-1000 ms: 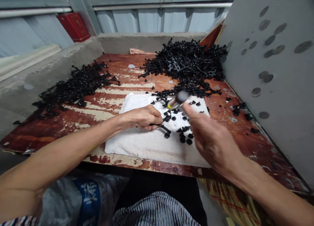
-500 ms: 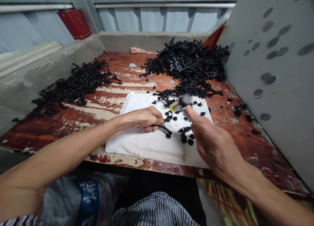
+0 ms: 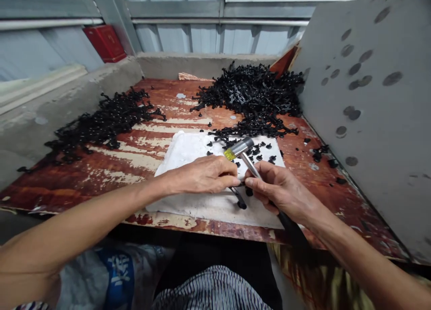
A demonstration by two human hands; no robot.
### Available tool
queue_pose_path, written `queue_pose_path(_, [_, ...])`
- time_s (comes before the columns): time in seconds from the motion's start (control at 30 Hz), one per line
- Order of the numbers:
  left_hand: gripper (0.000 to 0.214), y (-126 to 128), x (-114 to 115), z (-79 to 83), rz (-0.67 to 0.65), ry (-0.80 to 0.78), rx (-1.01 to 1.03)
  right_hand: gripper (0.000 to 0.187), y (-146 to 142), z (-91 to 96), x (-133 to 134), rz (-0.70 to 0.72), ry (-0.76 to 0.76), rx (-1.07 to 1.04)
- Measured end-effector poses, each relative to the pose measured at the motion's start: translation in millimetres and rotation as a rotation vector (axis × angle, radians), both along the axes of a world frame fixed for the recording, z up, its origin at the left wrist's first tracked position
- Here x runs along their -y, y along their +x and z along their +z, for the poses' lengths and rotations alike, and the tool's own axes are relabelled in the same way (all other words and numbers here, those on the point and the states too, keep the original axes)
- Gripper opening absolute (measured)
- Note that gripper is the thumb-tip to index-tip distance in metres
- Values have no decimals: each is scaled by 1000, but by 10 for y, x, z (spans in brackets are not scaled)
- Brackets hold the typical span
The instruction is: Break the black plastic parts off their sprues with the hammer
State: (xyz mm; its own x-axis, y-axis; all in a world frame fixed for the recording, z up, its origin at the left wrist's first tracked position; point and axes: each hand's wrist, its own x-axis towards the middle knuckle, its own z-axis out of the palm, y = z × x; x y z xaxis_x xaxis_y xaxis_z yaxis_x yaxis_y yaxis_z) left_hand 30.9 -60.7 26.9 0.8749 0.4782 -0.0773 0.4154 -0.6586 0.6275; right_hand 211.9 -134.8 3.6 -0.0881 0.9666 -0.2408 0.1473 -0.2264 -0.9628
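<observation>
The left hand (image 3: 202, 175) lay on the white cloth (image 3: 185, 150), fingers pinched shut on a black plastic sprue strip (image 3: 239, 199). Just beside it, the right hand (image 3: 279, 191) gripped the shaft of a small hammer (image 3: 239, 148), its metal head above loose black caps (image 3: 261, 149).

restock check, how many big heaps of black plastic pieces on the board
2: one black plastic heap at left on the worn red wooden board, a larger heap at back right

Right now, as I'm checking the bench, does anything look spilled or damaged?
Yes: small black plastic caps lie strewn off the white cloth pad onto the red-brown wooden board, whose paint is worn away in pale streaks.
</observation>
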Motion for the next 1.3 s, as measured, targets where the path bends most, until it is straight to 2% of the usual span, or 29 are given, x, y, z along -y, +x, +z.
queue_pose_path(0.07, [15, -80, 87, -16, 263, 231, 123, 29, 10, -17, 66, -108, 25, -50])
queue_pose_path(0.1, [14, -121, 132, -34, 405, 292, 204, 29, 11, -21, 95, -171, 49, -69])
queue_pose_path(0.13, [15, -154, 175, -58, 512, 281, 274, 30, 6, -23, 119, -235, 74, -92])
queue_pose_path(0.17, [16, -175, 216, -86, 574, 193, 317, 30, -7, -24, 138, -289, 96, -121])
queue_pose_path(0.2, [18, -179, 254, -118, 591, 37, 329, 31, -27, -27, 154, -329, 115, -150])
queue_pose_path(0.3, [29, -98, 336, -217, 503, -527, 347, 32, -112, -50, 197, -344, 126, -191])
queue_pose_path(0.37, [31, -9, 354, -266, 483, -756, 448, 31, -155, -78, 228, -308, 115, -189])
queue_pose_path(0.47, [28, 72, 337, -294, 494, -884, 584, 34, -157, -117, 270, -309, 94, -194])
queue_pose_path(0.63, [18, 86, 284, -266, 553, -995, 567, 36, -120, -138, 298, -304, 66, -192])
queue_pose_path(0.77, [14, 130, 264, -260, 599, -1015, 575, 33, -154, -143, 331, -229, 29, -149])
queue_pose_path(0.9, [18, 137, 198, -278, 619, -948, 439, 32, -129, -151, 408, -216, 24, -122])
queue_pose_path(1.03, [26, 111, 58, -302, 649, -898, 275, 32, -1, -201, 493, -337, 59, -119])
queue_pose_path(1.13, [29, 128, -14, -300, 648, -879, 264, 31, 80, -282, 535, -434, 47, -182])
queue_pose_path(1.3, [31, 210, -25, -254, 684, -796, 219, 29, 114, -407, 553, -470, 49, -313])
